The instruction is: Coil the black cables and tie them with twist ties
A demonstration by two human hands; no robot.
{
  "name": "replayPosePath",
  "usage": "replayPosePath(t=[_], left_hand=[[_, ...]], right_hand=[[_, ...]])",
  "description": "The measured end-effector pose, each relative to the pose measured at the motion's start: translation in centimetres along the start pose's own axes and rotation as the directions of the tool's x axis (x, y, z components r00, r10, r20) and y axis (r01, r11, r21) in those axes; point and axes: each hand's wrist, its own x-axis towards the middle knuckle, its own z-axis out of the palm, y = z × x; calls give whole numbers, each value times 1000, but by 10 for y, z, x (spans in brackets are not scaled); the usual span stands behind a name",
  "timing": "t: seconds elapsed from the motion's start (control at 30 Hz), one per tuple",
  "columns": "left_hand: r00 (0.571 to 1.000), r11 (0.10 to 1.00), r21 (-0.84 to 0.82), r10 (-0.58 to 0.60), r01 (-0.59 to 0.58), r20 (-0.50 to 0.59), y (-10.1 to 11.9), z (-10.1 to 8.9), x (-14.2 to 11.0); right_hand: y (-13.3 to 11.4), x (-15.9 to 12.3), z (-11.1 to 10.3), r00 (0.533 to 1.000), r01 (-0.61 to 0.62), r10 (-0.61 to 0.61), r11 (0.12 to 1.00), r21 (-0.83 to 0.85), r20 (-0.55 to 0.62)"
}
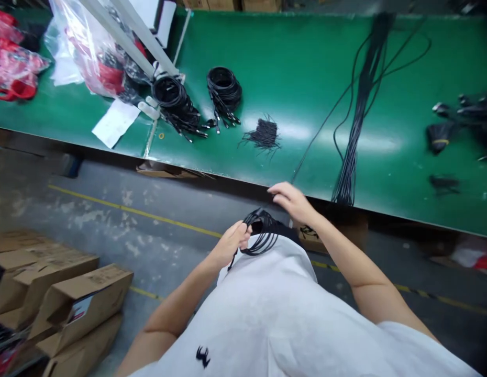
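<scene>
In front of my waist, my left hand (232, 242) is closed around a coil of black cable (263, 243), whose loops stand out to the right of the fingers. Just off the bench's front edge is my right hand (292, 201), its fingers bent and pointing left. A single black cable (318, 133) runs from the long bundle down to this hand and passes out of sight behind it; the fingers appear curled on it. Straight black cables (359, 115) lie in that bundle across the bench, lower ends at the front edge.
On the green bench (298, 63) rest two coiled cable bundles (223, 91), (170, 97), a pile of short black ties (263, 133) and a paper (115, 123). Bagged red items (15, 63) lie far left, dark cable parts (440, 136) right. Cardboard boxes (82, 298) stand on the floor.
</scene>
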Motion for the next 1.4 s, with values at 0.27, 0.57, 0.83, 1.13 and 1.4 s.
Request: replayPosePath(t=[0.27,0.57,0.83,1.13,1.4], left_hand=[[903,973,-211,-3,-98,-430,6,-1,-14],[833,944,-305,-66,-127,-550,6,27,6],[888,940,-261,82,-220,-453,33,44,58],[984,976,-145,149,-163,-101,37,59,60],[979,905,-382,144,-190,-145,23,50,53]], right_hand=[[131,132,-10,890,-404,453,834,-376,50],[162,175,-6,847,-252,438,831,-496,302],[107,79,-62,911,-347,347,937,-38,224],[-7,23,-15,766,-532,131,679,506,629],[-15,45,-19,822,-263,-47,853,451,568]])
